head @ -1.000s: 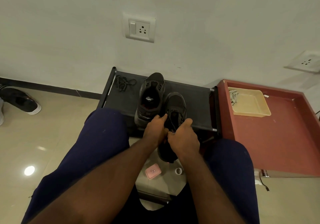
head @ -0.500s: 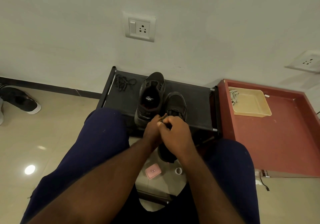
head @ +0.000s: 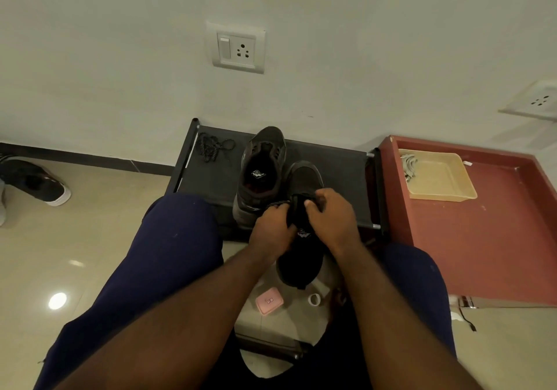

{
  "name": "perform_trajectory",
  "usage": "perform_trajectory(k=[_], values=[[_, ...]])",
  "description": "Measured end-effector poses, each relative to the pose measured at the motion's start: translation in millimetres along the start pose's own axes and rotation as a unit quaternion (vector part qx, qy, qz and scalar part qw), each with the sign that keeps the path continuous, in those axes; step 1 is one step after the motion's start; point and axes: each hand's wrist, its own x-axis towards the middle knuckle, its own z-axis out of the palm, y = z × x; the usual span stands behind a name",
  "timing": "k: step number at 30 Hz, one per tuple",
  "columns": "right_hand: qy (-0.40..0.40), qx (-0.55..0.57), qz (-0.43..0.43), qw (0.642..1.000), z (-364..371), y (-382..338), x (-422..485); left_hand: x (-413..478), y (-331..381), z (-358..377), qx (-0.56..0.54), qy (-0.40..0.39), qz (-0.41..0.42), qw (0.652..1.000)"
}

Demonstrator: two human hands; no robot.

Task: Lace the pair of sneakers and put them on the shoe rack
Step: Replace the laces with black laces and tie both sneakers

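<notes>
Shoe rack (head: 337, 175) against wall; far sneaker (head: 262, 163) stands on it, unlaced, spare lace (head: 211, 147) to its left; near sneaker (head: 300, 260) lies toe to wall, heel toward person; left hand (head: 272, 230) pinches lace (head: 278, 205), right hand (head: 331, 217) grips the upper, both equally near; insole emblems unreadable.

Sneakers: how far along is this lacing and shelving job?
Done: nothing finished. In hand: left hand pinches a black lace; right hand grips the dark sneaker. Left: the other dark sneaker, on the black fabric rack, looks unlaced; a loose lace heap lies beside.
</notes>
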Motion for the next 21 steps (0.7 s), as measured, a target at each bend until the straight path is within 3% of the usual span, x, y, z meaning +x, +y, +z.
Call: perform_trajectory(k=[4,10,14,18,21], values=[[-0.076,0.038,0.081,0.993,7.2,26.3,12.9,-1.4,7.0,-0.5,-0.014,0.012,-0.011,1.000],[0.028,0.092,0.145,0.985,8.5,37.4,29.2,9.3,18.9,2.8,-0.036,0.026,0.036,0.998],[0.041,0.122,0.138,0.982,7.3,43.0,32.7,9.5,21.4,4.5,-0.024,0.001,0.006,1.000],[0.054,0.133,0.162,0.976,16.8,47.4,35.4,13.5,27.3,-8.8,-0.098,0.097,-0.040,0.990],[0.028,0.110,0.165,0.980,22.1,51.1,35.6,16.9,30.1,-8.3,-0.013,0.088,-0.004,0.996]])
